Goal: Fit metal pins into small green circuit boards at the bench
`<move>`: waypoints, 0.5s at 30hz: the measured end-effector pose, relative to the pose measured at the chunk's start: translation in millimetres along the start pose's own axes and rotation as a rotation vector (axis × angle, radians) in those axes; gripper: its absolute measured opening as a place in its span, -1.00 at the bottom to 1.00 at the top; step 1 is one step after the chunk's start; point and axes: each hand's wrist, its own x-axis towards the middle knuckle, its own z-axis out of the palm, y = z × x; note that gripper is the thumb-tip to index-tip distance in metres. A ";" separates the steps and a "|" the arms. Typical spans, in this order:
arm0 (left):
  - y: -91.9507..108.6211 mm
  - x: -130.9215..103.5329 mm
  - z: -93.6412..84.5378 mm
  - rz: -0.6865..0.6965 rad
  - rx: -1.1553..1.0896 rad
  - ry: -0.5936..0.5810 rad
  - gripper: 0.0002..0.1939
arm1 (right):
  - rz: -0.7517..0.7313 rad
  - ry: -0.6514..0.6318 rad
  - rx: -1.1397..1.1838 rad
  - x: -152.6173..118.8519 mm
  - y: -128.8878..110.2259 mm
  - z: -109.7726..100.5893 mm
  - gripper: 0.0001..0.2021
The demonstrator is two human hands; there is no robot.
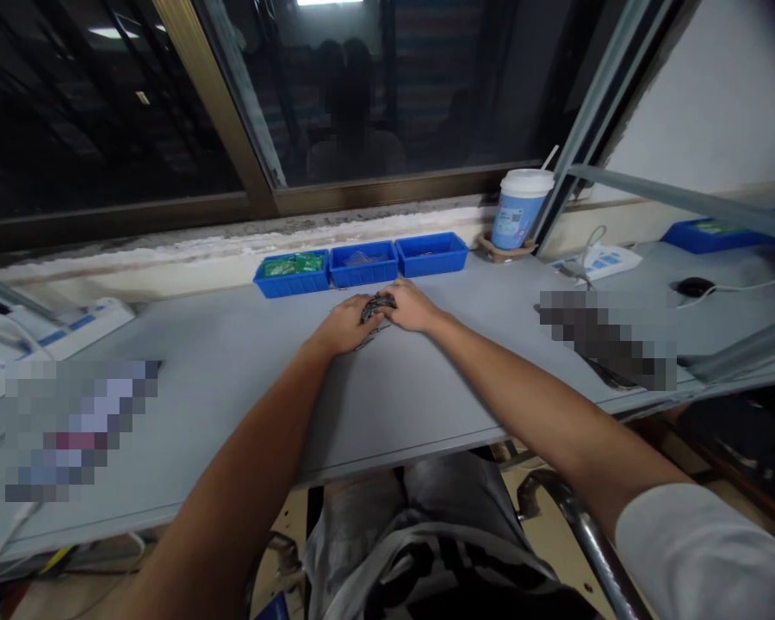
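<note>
A small pile of dark, thin metallic pieces (378,306) lies on the grey table (387,413), between my two hands. My left hand (347,325) is curved around the pile's left side, fingertips touching it. From the right, my right hand (412,306) cups the other side, its thumb against the pieces. A few loose pieces stick out below, near my left fingers. Just behind the hands stand three blue bins: the left one (292,287) holds green packets, the middle one (363,274) clear plastic items, and the right one (432,261) a few small things.
A lidded blue-and-white cup (518,211) with a straw stands in a cardboard holder at the back right. Power strips (604,261) and cables lie at both sides. Blurred devices rest left and right. A metal frame (685,200) crosses the right side.
</note>
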 end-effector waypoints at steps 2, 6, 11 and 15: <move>-1.7 0.9 0.2 -0.017 0.012 0.005 -0.48 | 0.018 0.024 0.040 0.1 0.4 -2.6 -0.74; -3.6 2.4 -0.7 -0.027 0.023 0.040 -0.53 | 0.078 0.091 0.166 1.3 1.6 -7.9 -0.66; -1.2 3.7 -3.5 -0.029 0.020 0.133 -0.58 | 0.158 0.099 0.346 4.3 2.5 -8.0 -0.62; 0.0 4.2 -4.3 -0.010 0.028 0.146 -0.62 | 0.170 0.082 0.348 4.8 1.7 -5.4 -0.68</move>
